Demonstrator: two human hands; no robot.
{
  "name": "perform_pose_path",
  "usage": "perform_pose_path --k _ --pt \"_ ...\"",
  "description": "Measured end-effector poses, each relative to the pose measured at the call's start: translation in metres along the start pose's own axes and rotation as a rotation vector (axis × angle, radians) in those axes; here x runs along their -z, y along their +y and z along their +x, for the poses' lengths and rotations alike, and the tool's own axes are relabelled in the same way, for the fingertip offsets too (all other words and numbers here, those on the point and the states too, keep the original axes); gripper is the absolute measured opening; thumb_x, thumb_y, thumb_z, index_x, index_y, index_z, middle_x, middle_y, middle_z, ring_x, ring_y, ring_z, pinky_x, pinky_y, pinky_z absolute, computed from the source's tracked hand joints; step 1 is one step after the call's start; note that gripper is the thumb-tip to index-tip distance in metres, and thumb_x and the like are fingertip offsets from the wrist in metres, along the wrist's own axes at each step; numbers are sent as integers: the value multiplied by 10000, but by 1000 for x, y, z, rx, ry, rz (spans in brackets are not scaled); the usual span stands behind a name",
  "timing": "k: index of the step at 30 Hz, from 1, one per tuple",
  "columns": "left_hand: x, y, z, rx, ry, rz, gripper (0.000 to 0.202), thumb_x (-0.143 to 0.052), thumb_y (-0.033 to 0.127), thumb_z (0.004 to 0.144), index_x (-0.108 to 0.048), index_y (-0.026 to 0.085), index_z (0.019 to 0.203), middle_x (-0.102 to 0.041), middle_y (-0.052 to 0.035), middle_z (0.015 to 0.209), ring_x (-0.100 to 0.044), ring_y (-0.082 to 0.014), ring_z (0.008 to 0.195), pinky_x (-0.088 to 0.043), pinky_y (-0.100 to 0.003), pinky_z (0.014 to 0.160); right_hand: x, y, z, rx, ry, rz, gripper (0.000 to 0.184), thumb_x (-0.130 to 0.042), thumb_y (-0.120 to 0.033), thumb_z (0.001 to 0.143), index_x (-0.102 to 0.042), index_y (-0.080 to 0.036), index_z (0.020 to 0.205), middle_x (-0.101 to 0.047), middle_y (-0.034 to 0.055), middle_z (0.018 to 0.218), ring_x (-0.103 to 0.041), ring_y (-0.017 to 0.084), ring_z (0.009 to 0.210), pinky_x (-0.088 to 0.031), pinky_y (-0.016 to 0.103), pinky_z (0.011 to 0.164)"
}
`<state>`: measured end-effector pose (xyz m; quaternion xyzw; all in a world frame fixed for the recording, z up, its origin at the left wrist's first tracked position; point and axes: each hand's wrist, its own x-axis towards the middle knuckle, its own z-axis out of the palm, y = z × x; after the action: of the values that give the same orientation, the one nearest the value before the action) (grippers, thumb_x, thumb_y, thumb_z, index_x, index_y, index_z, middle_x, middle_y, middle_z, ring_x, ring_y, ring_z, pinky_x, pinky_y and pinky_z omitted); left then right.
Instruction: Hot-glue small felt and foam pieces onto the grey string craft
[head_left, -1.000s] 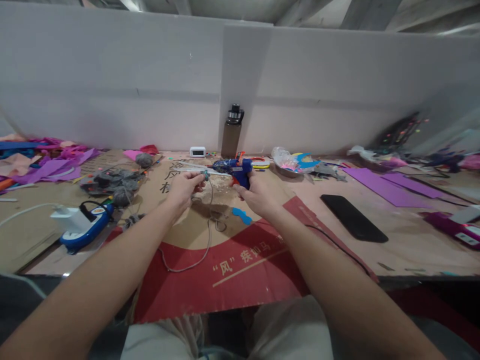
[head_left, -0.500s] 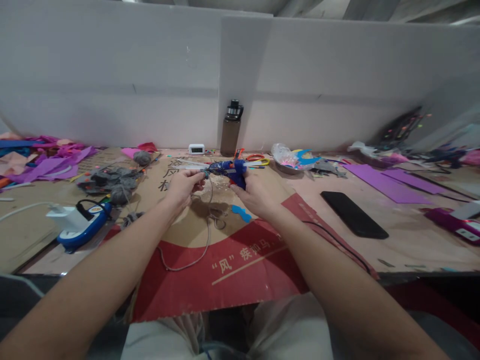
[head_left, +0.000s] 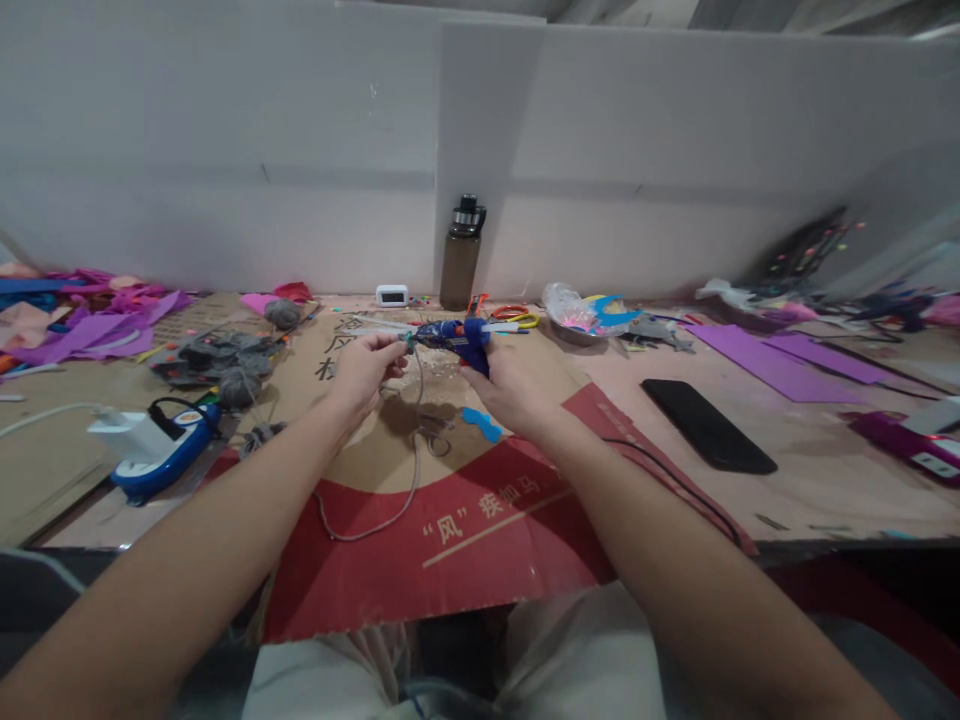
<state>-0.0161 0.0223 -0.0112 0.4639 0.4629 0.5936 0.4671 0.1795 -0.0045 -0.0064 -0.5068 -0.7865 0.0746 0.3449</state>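
Observation:
My right hand (head_left: 511, 385) is wrapped around the handle of a blue hot glue gun (head_left: 472, 345), a white glue stick poking out of its back end. The gun's nozzle points left, at the fingertips of my left hand (head_left: 364, 372). Those fingers are closed in a pinch at the end of a grey yarn (head_left: 417, 450); a small teal bit shows there, too small to make out. The yarn hangs down and loops across a brown and red cardboard sheet (head_left: 450, 570). A blue wavy cutout (head_left: 481, 424) lies on the cardboard below the gun.
A dark bottle (head_left: 460, 255) and a small white digital display (head_left: 391, 296) stand by the back panel. Grey yarn balls (head_left: 240, 387) and a blue power strip (head_left: 165, 460) sit left. To the right are a bowl (head_left: 574, 332), a black phone (head_left: 709, 425) and purple sheets (head_left: 772, 365).
The view has shifted very slightly. Both hands keep the same hold, with the nozzle still at my left fingertips.

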Motion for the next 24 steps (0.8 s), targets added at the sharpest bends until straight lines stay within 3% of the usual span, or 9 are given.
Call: perform_pose_path --k 5,24 --pt "0 -1 1 9 -17 34 78 -669 153 660 -597 128 644 -550 3 524 -497 -77 465 -379 -194 459 0 -2 0 7 -26 15 314 -490 -288 855 -509 -146 1134 -659 141 995 -612 265 893 -466 367 742" --pt "-1 5 -4 -7 -17 42 95 -668 143 671 -588 152 621 -547 9 530 -480 -76 469 -353 -192 446 2 -3 1 -20 -34 16 287 -497 -287 848 -508 -160 1106 -655 147 987 -604 280 888 -454 373 743"
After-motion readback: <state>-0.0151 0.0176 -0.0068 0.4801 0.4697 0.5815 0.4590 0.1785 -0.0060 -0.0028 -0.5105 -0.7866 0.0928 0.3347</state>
